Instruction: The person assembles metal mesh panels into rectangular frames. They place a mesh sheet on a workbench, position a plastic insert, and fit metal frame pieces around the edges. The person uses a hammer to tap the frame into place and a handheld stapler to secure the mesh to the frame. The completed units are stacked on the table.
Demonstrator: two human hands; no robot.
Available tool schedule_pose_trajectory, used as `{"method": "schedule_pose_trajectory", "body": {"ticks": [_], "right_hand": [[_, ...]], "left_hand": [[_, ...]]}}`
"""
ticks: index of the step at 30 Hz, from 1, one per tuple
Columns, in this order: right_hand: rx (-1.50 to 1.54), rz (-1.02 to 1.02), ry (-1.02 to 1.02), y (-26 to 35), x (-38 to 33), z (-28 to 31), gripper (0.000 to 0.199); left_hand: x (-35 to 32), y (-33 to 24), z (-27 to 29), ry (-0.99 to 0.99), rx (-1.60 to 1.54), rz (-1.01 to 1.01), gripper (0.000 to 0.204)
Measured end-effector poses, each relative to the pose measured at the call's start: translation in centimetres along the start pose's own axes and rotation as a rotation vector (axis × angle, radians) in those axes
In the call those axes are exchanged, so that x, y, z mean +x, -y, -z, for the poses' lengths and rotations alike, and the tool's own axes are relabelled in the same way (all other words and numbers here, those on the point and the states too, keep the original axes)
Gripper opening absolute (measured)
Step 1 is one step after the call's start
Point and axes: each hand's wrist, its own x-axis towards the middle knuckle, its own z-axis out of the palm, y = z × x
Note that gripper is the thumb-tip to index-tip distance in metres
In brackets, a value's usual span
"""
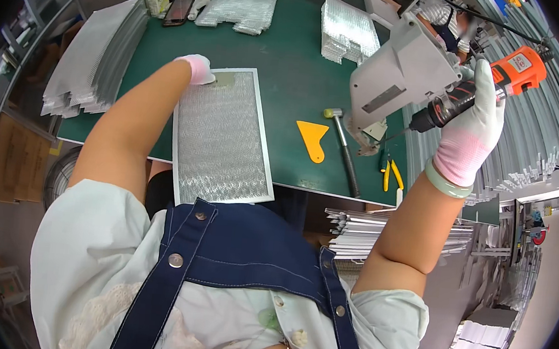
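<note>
A framed metal mesh panel lies flat, its near end reaching past the green table's front edge toward my body. My left hand, in a white and pink glove, is closed at the panel's far left corner. On the right, my gloved right hand is wrapped round an orange and black power drill. The drill's thin bit points down and left, toward the foot of a grey machine. Between panel and machine lie a yellow scraper and a hammer with a black handle.
Yellow-handled pliers lie near the table's front right edge. Stacks of mesh sheets stand at the left, back and back right. A phone rests at the back left. Another person is beyond the machine.
</note>
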Motion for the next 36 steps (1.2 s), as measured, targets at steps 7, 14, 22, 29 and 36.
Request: {"method": "schedule_pose_trajectory", "body": {"ticks": [7, 14, 22, 29, 36], "right_hand": [[-0.191, 0.024, -0.063, -1.9, 1.4, 2.0, 0.029], [-0.316, 0.051, -0.136, -3.1, 1.5, 3.4, 0.033], [-0.234, 0.184, -0.012, -4.3, -0.5, 1.3, 0.025], [-0.260, 0.216, 0.063, -4.5, -1.0, -0.1, 0.030], [-0.235, 0.228, 0.055, -5.0, -0.9, -0.4, 0.031]], "left_hand": [[-10.5, -2.6, 13.5, -0.439, -0.230, -0.370, 0.049], [-25.4, -10.4, 10.7, -0.638, -0.107, -0.817, 0.019], [-30.6, -12.5, 7.1, -0.398, -0.225, -0.863, 0.013], [-29.4, -13.8, 5.6, -0.395, -0.251, -0.938, 0.016], [-28.3, -14.3, 5.5, -0.355, -0.310, -0.970, 0.016]]}}
